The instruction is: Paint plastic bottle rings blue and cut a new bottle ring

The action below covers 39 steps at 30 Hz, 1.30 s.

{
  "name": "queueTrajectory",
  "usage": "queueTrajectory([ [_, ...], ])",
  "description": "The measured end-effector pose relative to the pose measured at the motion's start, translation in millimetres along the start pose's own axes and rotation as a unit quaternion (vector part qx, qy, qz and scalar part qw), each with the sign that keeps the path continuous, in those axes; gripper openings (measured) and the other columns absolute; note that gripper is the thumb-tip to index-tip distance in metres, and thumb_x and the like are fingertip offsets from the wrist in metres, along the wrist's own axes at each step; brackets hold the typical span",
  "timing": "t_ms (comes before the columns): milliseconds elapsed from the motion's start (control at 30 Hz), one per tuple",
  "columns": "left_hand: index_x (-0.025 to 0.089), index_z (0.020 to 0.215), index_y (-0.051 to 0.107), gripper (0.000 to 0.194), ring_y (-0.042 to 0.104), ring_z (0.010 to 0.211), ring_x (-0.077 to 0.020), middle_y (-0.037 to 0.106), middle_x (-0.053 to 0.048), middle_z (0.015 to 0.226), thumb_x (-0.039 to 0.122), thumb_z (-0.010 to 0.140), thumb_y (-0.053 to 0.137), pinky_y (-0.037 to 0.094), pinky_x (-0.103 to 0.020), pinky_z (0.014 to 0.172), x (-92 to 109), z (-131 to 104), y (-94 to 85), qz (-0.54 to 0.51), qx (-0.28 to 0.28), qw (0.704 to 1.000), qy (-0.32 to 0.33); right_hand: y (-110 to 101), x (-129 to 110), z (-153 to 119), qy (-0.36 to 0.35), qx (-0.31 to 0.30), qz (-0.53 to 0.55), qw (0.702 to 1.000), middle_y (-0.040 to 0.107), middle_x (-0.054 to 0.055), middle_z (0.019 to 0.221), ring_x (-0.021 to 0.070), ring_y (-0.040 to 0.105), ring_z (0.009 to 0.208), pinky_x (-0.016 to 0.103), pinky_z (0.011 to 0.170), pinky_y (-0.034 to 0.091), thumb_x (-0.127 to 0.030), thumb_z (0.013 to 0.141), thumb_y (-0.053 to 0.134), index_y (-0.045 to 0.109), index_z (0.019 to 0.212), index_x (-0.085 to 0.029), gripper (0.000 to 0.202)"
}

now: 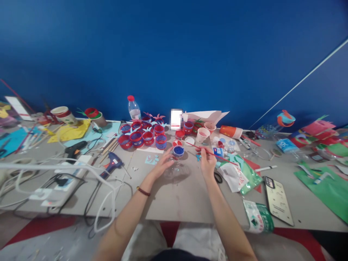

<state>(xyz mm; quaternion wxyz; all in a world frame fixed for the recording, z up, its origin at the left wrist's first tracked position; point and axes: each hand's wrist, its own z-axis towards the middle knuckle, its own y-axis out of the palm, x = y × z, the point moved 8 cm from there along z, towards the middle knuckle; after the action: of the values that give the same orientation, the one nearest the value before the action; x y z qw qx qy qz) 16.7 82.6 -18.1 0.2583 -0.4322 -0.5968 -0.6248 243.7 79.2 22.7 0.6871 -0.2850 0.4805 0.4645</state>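
Note:
My left hand (163, 164), with a beaded bracelet on its wrist, has its fingers at the left side of a small jar of blue paint (178, 151). Pinched in my right hand (208, 161) is a thin red paintbrush (223, 158), its tip end pointing left toward the paint jars. Clear plastic (176, 172), perhaps a bottle piece, lies just in front of the blue jar. Behind that jar are a red paint jar (179, 135) and a white lid (189, 141). Several red and blue painted cups (136, 138) with eyes stand to the left.
A blue glue gun (114, 163), a power strip (66, 185) and looping white cables (108, 181) occupy the left. Paper cups (203, 135) stand behind my right hand. Toward the right are a green packet (251, 175), a phone (278, 201) and green paper (323, 190).

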Motion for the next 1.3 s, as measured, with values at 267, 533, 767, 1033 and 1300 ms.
queueTrajectory([
  [267, 0.019, 0.105, 0.064, 0.04, 0.024, 0.146, -0.0326, 0.027, -0.013, 0.157, 0.053, 0.083, 0.059, 0.02, -0.051, 0.119, 10, -14, 23.2, 0.49, -0.107, 0.847, 0.177, 5, -18, -14, -0.155, -0.035, -0.134, 0.978, 0.069, 0.006, 0.08, 0.0187, 0.067, 0.069, 0.033, 0.066, 0.056, -0.035, 0.096, 0.043, 0.062, 0.088, -0.02, 0.025],
  [533, 0.019, 0.11, 0.059, 0.042, 0.045, 0.133, -0.0314, 0.045, -0.014, 0.144, 0.047, 0.078, 0.064, 0.038, -0.047, 0.111, 19, -24, 34.1, 0.559, -0.115, 0.782, 0.249, 27, -15, -22, -0.205, -0.14, -0.203, 0.947, 0.068, 0.006, 0.084, 0.0209, 0.064, 0.08, 0.036, 0.074, 0.053, -0.031, 0.096, 0.043, 0.062, 0.092, -0.021, 0.022],
  [767, 0.019, 0.113, 0.059, 0.044, 0.045, 0.134, -0.0323, 0.051, -0.014, 0.142, 0.046, 0.078, 0.063, 0.039, -0.05, 0.111, 21, -24, 34.9, 0.586, -0.113, 0.758, 0.263, 39, -13, -23, -0.194, -0.185, -0.203, 0.942, 0.07, 0.007, 0.092, 0.022, 0.065, 0.09, 0.037, 0.081, 0.053, -0.03, 0.097, 0.045, 0.064, 0.099, -0.022, 0.021],
  [1033, 0.019, 0.111, 0.06, 0.044, 0.046, 0.134, -0.0314, 0.053, -0.014, 0.139, 0.048, 0.079, 0.063, 0.04, -0.049, 0.11, 19, -22, 33.1, 0.593, -0.116, 0.753, 0.262, 46, -18, -17, -0.201, -0.171, -0.159, 0.951, 0.072, 0.007, 0.1, 0.0216, 0.066, 0.098, 0.037, 0.088, 0.052, -0.027, 0.097, 0.046, 0.066, 0.102, -0.022, 0.022],
  [1300, 0.019, 0.111, 0.059, 0.042, 0.047, 0.133, -0.0314, 0.053, -0.014, 0.139, 0.047, 0.079, 0.062, 0.042, -0.048, 0.108, 19, -22, 34.7, 0.593, -0.117, 0.759, 0.242, 53, -6, -15, -0.177, -0.183, -0.211, 0.944, 0.074, 0.008, 0.095, 0.0218, 0.07, 0.087, 0.034, 0.078, 0.055, -0.026, 0.097, 0.039, 0.067, 0.096, -0.021, 0.028],
])
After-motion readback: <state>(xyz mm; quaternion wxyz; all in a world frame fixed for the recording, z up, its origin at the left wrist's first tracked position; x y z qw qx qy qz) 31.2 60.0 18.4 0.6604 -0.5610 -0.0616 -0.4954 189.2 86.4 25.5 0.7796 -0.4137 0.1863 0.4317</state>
